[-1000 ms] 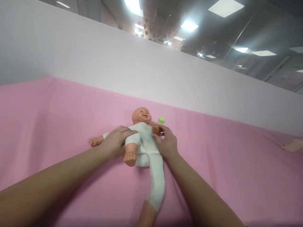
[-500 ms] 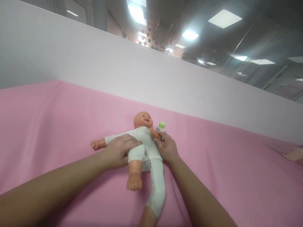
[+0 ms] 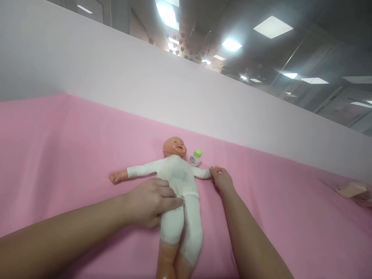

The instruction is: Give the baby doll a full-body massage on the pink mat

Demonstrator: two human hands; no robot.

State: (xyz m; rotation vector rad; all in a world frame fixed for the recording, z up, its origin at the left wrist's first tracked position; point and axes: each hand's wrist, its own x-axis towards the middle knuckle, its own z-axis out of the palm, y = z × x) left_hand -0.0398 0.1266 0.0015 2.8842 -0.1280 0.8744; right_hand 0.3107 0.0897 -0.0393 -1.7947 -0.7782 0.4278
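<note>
A baby doll with a white cloth body lies on its back, arms spread to both sides and legs toward me. Across its hip and upper thigh on the left of the view lies my left hand, fingers curled over the leg. My right hand pinches the doll's hand on the right of the view, which is mostly covered by my fingers. Beside the doll's head and shoulder lies a small clear bottle with a green cap, touched by neither hand.
Pink sheeting covers the surface under the doll. A white wall or panel rises behind it, with glass and reflected ceiling lights above. A pale item in what looks like clear wrapping lies at the far right.
The doll's raised leg has come down and lies straight beside the other. My right hand has drawn the doll's bent arm outward to the right, away from its chest and the bottle.
</note>
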